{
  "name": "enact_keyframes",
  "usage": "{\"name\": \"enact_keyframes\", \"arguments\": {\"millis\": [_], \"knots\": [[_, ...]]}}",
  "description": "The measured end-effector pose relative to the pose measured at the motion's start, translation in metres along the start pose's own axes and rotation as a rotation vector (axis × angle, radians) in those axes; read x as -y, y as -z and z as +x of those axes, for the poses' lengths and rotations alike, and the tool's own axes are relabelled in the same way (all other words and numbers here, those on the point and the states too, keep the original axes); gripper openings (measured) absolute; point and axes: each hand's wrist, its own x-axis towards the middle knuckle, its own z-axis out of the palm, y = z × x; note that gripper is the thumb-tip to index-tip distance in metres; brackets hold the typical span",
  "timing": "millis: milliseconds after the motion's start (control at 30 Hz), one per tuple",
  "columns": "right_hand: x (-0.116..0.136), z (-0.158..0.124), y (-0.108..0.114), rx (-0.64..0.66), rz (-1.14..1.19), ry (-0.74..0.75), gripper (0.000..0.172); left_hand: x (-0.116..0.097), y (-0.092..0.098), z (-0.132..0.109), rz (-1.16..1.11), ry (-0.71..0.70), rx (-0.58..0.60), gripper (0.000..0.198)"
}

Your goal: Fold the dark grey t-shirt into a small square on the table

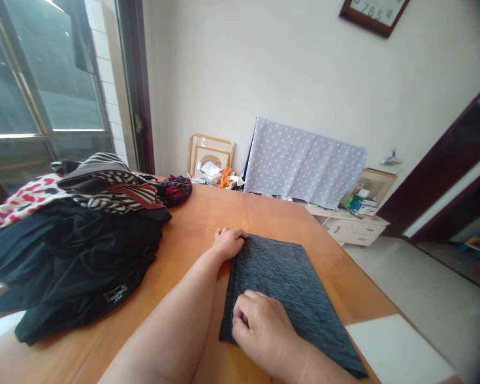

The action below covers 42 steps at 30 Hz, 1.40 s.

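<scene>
Garment heap (100, 256), table's left side. Left hand (229, 243), at cloth's far-left corner, grip indiscernible. Right hand (264, 326), fingers curled on cloth's near part, grip indiscernible. Heathered blue-grey cloth (280, 266), flat on wooden table (196, 234).

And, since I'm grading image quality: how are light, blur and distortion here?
Head view: the window at left seems the main light, washing out the table at lower left; head view: right-hand corners darken, and the scene leans as through a tilted wide lens; head view: streaks in the cloth read clearly, clutter by the wall looks softer.
</scene>
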Motion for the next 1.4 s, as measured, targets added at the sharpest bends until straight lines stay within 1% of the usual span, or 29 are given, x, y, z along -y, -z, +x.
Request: {"name": "enact_keyframes", "arguments": {"millis": [100, 200, 267, 333, 533, 633, 700, 800, 867, 933, 1067, 1167, 1267, 1400], "knots": [[0.002, 0.002, 0.009, 0.008, 0.166, -0.049, 0.013, 0.0, 0.0, 0.0, 0.001, 0.0, 0.002, 0.038], [0.008, 0.004, 0.019, 0.006, 0.335, -0.029, 0.014, 0.0, 0.0, 0.0, -0.003, -0.005, -0.001, 0.037], [0.011, 0.005, 0.021, 0.009, 0.377, -0.006, 0.014, 0.0, 0.0, 0.0, -0.005, -0.008, -0.005, 0.037], [0.012, 0.005, 0.018, 0.021, 0.351, 0.005, 0.013, 0.0, 0.0, 0.0, -0.006, -0.007, -0.008, 0.036], [0.008, 0.003, -0.002, 0.055, 0.166, 0.028, 0.01, -0.001, 0.001, -0.002, -0.006, -0.01, -0.004, 0.036], [0.009, 0.002, -0.001, 0.075, 0.162, 0.044, 0.006, -0.003, 0.002, -0.003, -0.001, -0.014, -0.002, 0.037], [0.009, 0.002, 0.002, 0.083, 0.19, 0.052, 0.007, -0.004, 0.003, -0.004, 0.004, -0.016, -0.002, 0.038], [0.007, 0.002, 0.006, 0.008, 0.214, 0.024, 0.013, -0.005, 0.004, -0.005, 0.011, -0.023, -0.005, 0.039], [0.004, 0.003, 0.006, -0.044, 0.196, 0.003, 0.014, -0.005, 0.004, -0.006, 0.014, -0.032, -0.012, 0.04], [0.002, 0.002, 0.003, -0.049, 0.148, 0.021, 0.014, -0.005, 0.003, -0.006, 0.019, -0.044, -0.021, 0.04], [0.003, -0.003, -0.008, -0.022, 0.014, 0.114, 0.019, -0.004, 0.003, -0.006, 0.033, -0.061, -0.036, 0.039], [0.005, -0.006, -0.014, -0.033, -0.061, 0.136, 0.02, -0.004, 0.003, -0.006, 0.049, -0.062, -0.04, 0.04], [0.007, -0.009, -0.016, -0.031, -0.107, 0.147, 0.018, -0.006, 0.004, -0.007, 0.076, -0.066, -0.053, 0.041], [0.006, -0.01, -0.014, -0.02, -0.1, 0.15, 0.016, -0.011, 0.008, -0.011, 0.124, -0.086, -0.091, 0.038]]}}
